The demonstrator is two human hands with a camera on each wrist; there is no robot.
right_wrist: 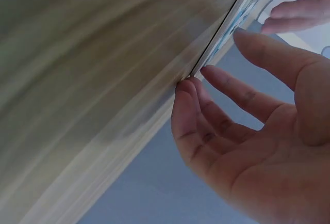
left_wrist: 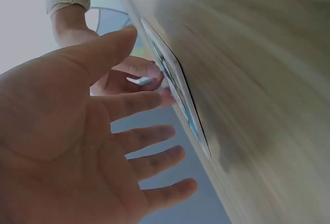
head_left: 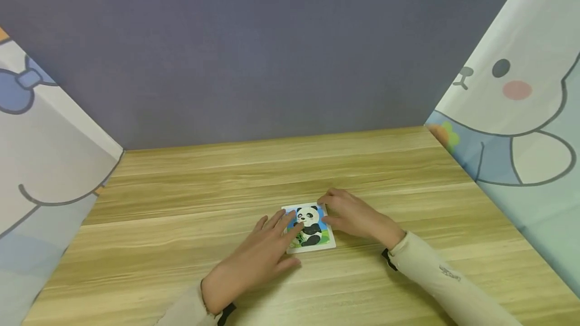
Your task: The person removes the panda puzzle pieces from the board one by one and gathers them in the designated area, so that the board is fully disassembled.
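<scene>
A square picture board [head_left: 311, 229] with a white border and a panda on it lies flat on the wooden table. My left hand [head_left: 257, 251] is over its left side, palm down, with fingers spread and fairly straight. In the left wrist view, the left hand [left_wrist: 87, 131] holds nothing, and the board [left_wrist: 178, 87] appears edge-on beyond the fingertips. At the board's upper right corner is my right hand [head_left: 355, 214]. In the right wrist view, the right hand's [right_wrist: 247, 126] loosely bent fingers touch the board's corner and the table; its thumb is close to the picture face.
The wood-grain table [head_left: 195, 180] extends around the board. A plain grey panel [head_left: 272, 54] stands behind it. Sheets with cartoon animals, a left sheet [head_left: 50, 155] and a right sheet [head_left: 525, 130], flank the table. Both wrists wear dark bands.
</scene>
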